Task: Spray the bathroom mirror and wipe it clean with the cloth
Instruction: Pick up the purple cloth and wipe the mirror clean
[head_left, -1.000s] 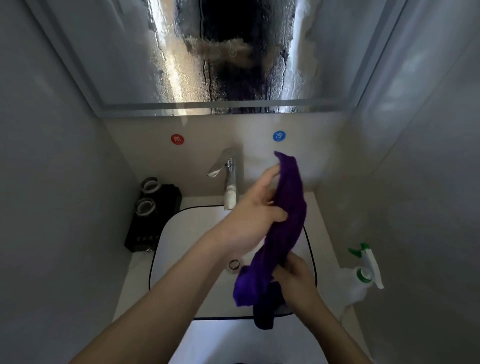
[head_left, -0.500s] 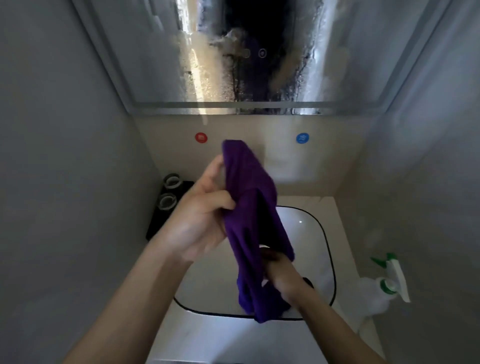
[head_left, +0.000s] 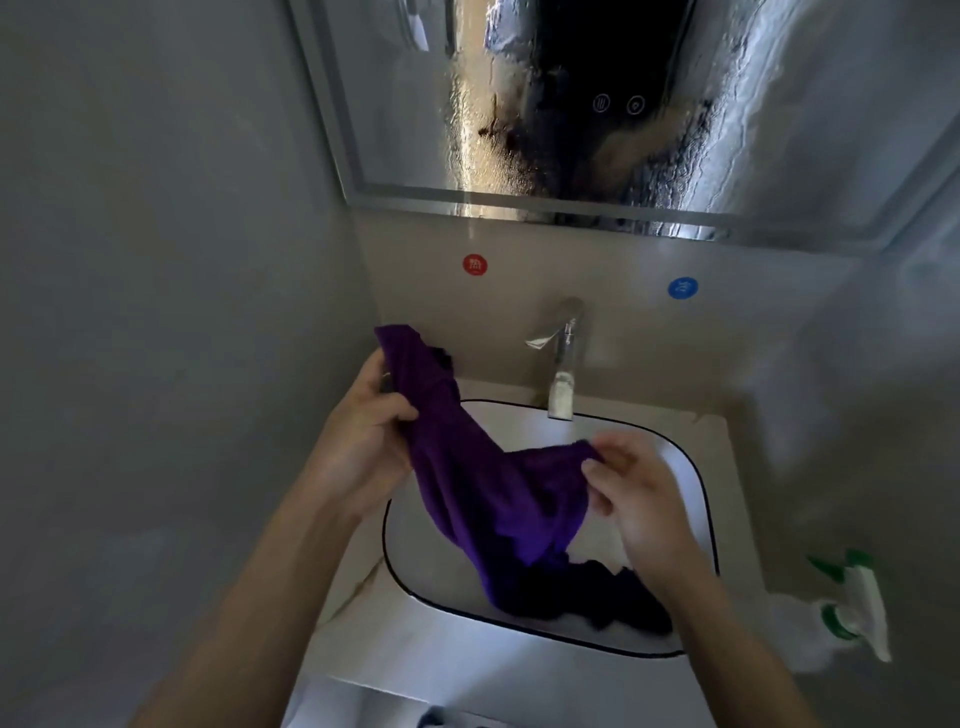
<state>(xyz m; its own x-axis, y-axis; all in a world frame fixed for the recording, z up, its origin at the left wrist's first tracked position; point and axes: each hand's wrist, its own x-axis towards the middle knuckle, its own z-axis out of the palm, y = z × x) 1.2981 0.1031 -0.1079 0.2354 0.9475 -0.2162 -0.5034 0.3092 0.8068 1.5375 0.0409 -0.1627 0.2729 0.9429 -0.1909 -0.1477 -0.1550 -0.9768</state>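
Two hands are seen in the head view, over the sink (head_left: 698, 499). The purple cloth (head_left: 488, 493) is gripped by the curled left hand (head_left: 363, 436) and pinched by the right hand (head_left: 639, 493); it sags between the fingers. The mirror (head_left: 571, 104), wet, is well above them. The spray bottle (head_left: 847, 608) stands right of the right-hand fingers.

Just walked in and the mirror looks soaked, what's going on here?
A person is holding a purple cloth over the sink with both hands: the left hand grips its upper end, the right hand pinches an edge. The mirror is covered in wet streaks and not yet wiped. The spray bottle stands on the counter at the right, untouched.
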